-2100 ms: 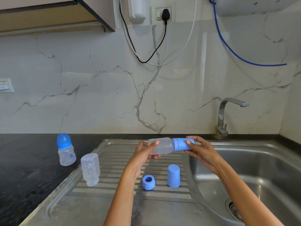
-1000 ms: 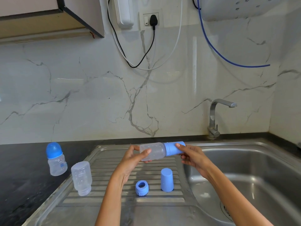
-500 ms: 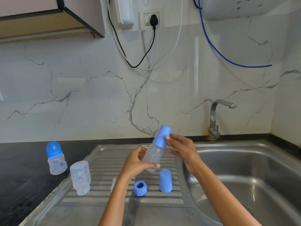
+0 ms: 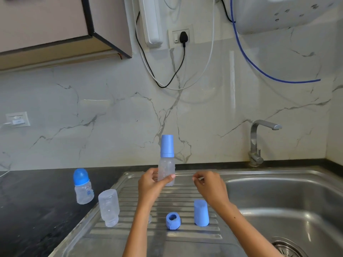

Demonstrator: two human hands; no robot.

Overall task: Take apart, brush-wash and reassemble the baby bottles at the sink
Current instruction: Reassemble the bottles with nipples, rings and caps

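Bottle (image 4: 166,169) stands upright in the air, long axis vertical, its blue cap (image 4: 167,145) pointing up, above the sink's ribbed drainboard (image 4: 185,234). Your left hand (image 4: 151,183) curls around its lower body, thumb across the front. Your right hand (image 4: 208,184) hangs just beside it to the right, fingers loosely curled, apparently holding nothing and not touching the bottle.

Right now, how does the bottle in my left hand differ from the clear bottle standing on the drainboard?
The held bottle is upright with its tall blue cap on; the drainboard bottle stands upside down, mouth on the ribs, with no cap. The held bottle is lifted in the left hand; the drainboard bottle stands alone, untouched. The held bottle looks slimmer, the drainboard bottle wider. Both are clear plastic.
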